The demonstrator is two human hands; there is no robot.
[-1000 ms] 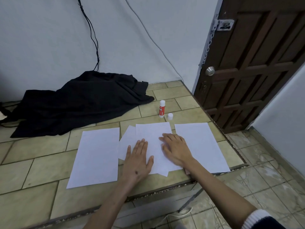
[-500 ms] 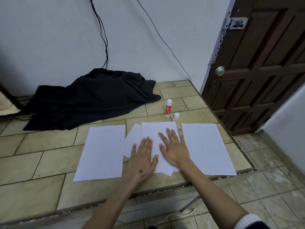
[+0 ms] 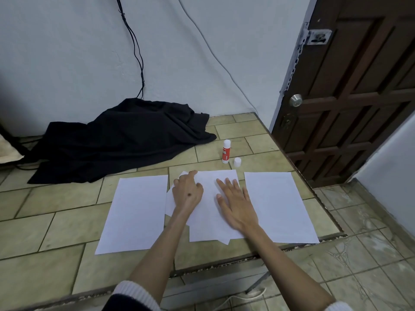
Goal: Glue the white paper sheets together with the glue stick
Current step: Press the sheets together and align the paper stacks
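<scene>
Tiled ledge (image 3: 67, 221) is carrying three paper spots: one sheet (image 3: 137, 209) left, a middle stack (image 3: 208, 212) of seemingly two or three, one sheet (image 3: 278, 205) right. Left hand (image 3: 187, 194), fingers curling, and flat right hand (image 3: 235, 205) are pressing the stack, likely bonding it. One uncapped glue stick (image 3: 226, 151) and cap (image 3: 237, 162) are standing behind, awaiting pickup.

Dim, even indoor light is falling from above; shadows are staying soft. Wide-angle lens is bowing the door (image 3: 359, 90) and wall (image 3: 202, 52) at the edges. Slight softness overall.
</scene>
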